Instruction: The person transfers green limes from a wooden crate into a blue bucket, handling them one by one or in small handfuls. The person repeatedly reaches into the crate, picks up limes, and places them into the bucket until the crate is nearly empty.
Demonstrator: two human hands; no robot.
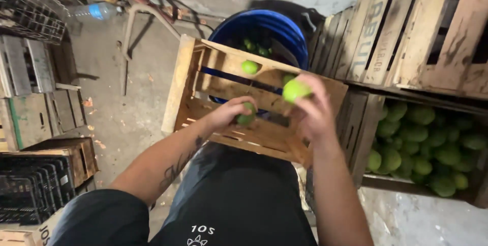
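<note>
My left hand is closed around a green lime over a wooden slatted crate that rests in front of me. My right hand grips another green lime at its fingertips, a little higher and to the right. One more lime shows by the crate's far slats, apart from both hands. Behind the crate stands a blue barrel with several limes inside.
A wooden crate full of green limes sits low at the right, with stacked wooden crates above it. Black plastic crates and wooden boxes line the left. A plastic bottle lies on the concrete floor.
</note>
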